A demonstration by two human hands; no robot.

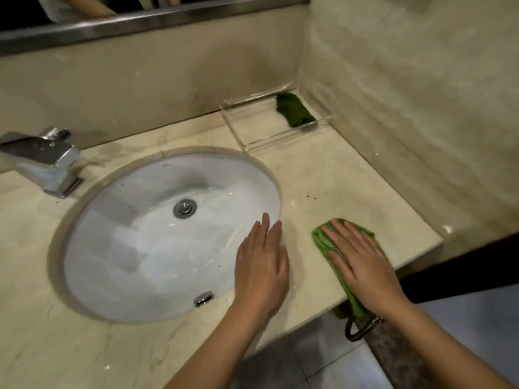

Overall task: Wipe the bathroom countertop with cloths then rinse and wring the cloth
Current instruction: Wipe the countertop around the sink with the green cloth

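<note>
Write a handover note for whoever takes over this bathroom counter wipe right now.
Left hand: open, flat at the sink's right rim, holding nothing.
Right hand: flat, pressing the light green cloth on the countertop right of the sink.
Dark green cloth lies in the clear tray, back corner.
Done: wiping under way.
Left: dark specks beyond the cloth, then rinse and wring at the faucet; no water running.

The one head-worn camera is looking forward and steeply down from close above the marble worktop (323,175), facing the back wall (140,88) under the mirror frame (140,23). Its wide angle is taking in the oval sink (118,220) at centre, the faucet (47,161) at far left and the side wall (421,94) at right.
</note>
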